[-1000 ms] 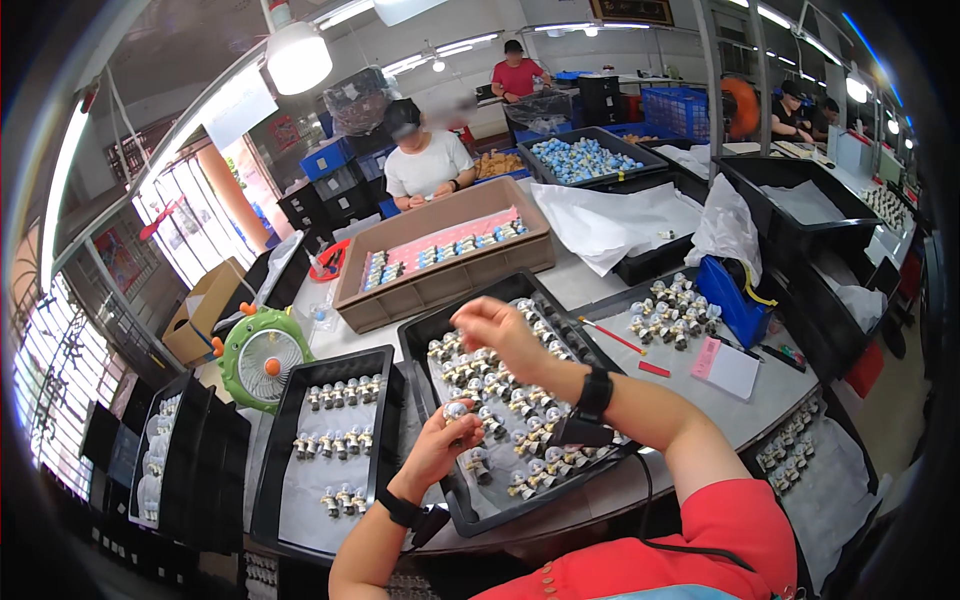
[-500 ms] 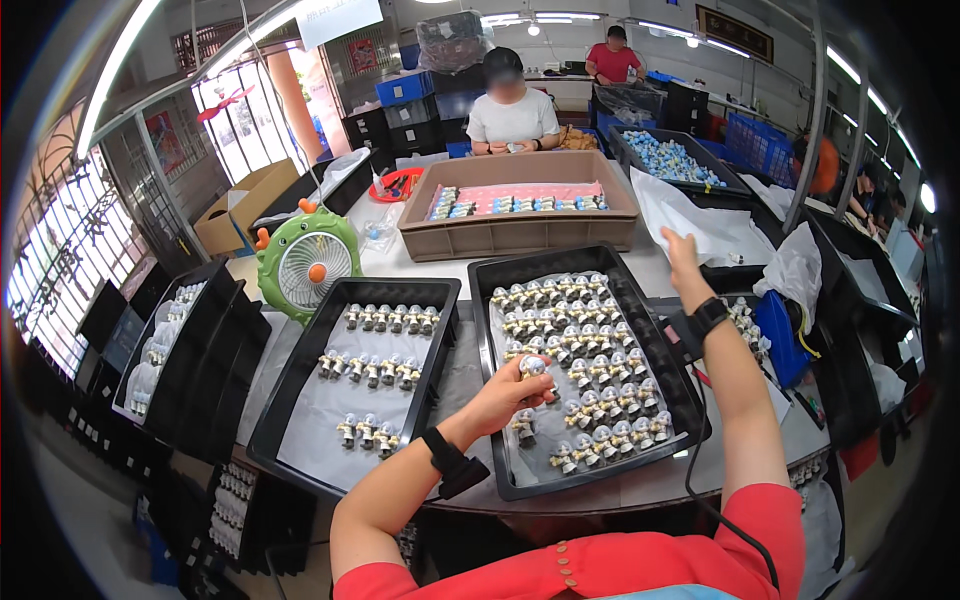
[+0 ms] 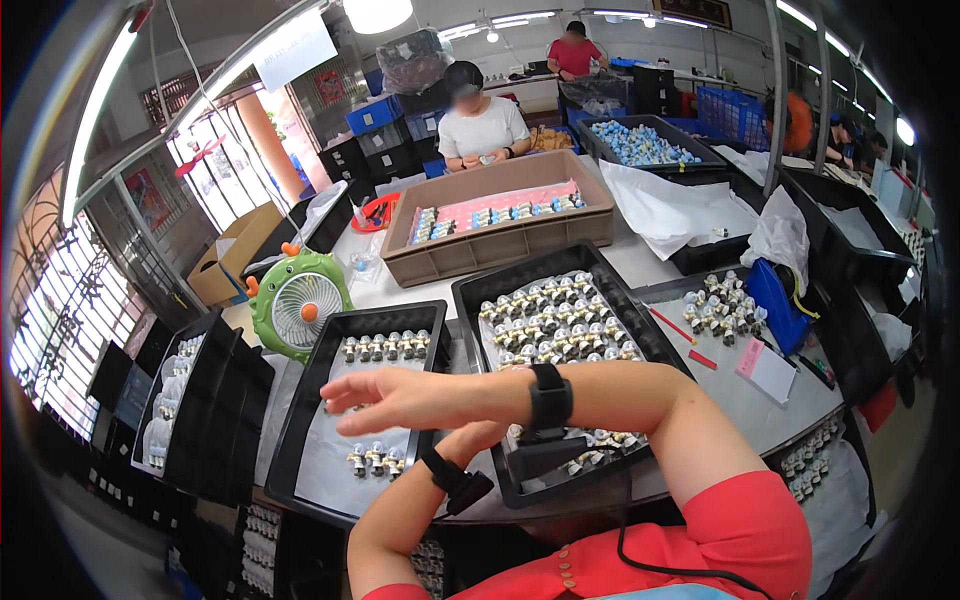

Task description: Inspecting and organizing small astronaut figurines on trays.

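Observation:
My right hand (image 3: 395,396) reaches across to the left over a black tray (image 3: 292,425), fingers stretched out. No object shows in it. Its forearm passes in front of my left hand (image 3: 474,438), whose fingers are hidden behind it. Small figurines with silvery heads and gold-and-black bodies (image 3: 385,347) stand in short rows on the tray's white liner; part of the middle row is covered by my right hand. Under my forearm lies a second black tray (image 3: 638,318), with several fuller rows of like figurines (image 3: 540,310).
A green fan (image 3: 300,303) stands behind the left tray. Beyond is a brown bin (image 3: 500,250) of figurines. To the right lie a loose figurine pile (image 3: 725,305), a notepad (image 3: 767,375) and red sticks (image 3: 672,325). A co-worker (image 3: 482,125) sits across the table.
My right hand has swung from the far right, across my body, to above the left tray. My left hand, which held a figurine over the right tray, has drawn back behind my right forearm.

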Demonstrator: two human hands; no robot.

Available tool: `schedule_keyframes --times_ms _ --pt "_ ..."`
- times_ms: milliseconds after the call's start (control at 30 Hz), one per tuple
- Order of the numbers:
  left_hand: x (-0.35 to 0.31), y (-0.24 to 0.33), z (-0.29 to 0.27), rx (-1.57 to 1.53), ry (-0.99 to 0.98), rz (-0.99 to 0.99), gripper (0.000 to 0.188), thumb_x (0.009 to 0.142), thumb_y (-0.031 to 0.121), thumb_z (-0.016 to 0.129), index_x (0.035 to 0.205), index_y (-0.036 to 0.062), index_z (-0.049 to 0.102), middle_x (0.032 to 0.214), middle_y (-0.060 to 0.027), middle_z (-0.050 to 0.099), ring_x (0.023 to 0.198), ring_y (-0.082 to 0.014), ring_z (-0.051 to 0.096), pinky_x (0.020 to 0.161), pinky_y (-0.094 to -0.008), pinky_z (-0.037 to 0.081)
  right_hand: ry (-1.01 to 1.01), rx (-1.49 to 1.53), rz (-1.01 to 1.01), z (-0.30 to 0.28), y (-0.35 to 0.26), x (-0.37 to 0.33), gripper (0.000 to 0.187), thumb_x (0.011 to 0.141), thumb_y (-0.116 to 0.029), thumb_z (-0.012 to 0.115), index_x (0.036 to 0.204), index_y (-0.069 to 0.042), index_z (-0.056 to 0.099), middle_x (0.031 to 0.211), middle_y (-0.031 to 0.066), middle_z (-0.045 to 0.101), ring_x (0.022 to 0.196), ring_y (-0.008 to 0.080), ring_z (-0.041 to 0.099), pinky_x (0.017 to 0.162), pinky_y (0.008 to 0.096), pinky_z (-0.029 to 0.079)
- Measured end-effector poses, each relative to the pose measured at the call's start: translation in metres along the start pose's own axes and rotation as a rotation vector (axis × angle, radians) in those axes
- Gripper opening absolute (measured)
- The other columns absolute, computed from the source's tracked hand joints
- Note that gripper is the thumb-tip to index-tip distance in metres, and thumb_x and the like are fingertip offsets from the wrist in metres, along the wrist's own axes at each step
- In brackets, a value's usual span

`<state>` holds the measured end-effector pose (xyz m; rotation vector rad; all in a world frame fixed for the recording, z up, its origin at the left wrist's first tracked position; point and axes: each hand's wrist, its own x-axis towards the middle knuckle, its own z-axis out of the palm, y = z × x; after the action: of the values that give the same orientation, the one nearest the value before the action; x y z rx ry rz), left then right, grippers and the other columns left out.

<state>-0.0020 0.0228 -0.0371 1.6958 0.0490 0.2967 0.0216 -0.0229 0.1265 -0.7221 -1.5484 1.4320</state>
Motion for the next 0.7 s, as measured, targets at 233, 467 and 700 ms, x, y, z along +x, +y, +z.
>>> schedule_keyframes --times_ms 233,467,700 --pt "0.013 0.009 0.002 -0.406 -0.003 -0.354 0.031 0.092 0.015 0.056 0.12 0.0052 0.048 0.098 -0.0046 0.059 0.088 -0.0118 0.057 0.078 -0.025 0.048 0.518 0.355 0.086 -0.074 0.033 -0.084 0.04 0.086 -0.02 0.064 0.12 -0.004 0.051 0.108 0.0081 0.06 0.099 0.0156 0.059 0.081 0.0271 0.046" --pt "0.015 0.038 0.016 -0.502 0.125 -0.381 0.031 0.09 0.012 0.058 0.118 0.0059 0.045 0.092 -0.0051 0.059 0.082 -0.0136 0.058 0.071 -0.0254 0.047 0.954 0.588 0.053 -0.14 0.1 -0.147 0.016 0.086 -0.016 0.063 0.1 -0.011 0.058 0.09 0.0 0.062 0.078 0.0108 0.058 0.067 0.0251 0.045" --pt "0.02 0.035 0.014 -0.435 0.135 -0.463 0.022 0.092 0.015 0.056 0.111 0.0071 0.05 0.093 -0.0042 0.06 0.084 -0.0125 0.058 0.073 -0.0263 0.048 0.782 0.5 0.107 -0.118 0.12 -0.15 0.019 0.086 -0.019 0.062 0.103 -0.009 0.059 0.089 0.0009 0.062 0.079 0.0093 0.058 0.071 0.0236 0.046"
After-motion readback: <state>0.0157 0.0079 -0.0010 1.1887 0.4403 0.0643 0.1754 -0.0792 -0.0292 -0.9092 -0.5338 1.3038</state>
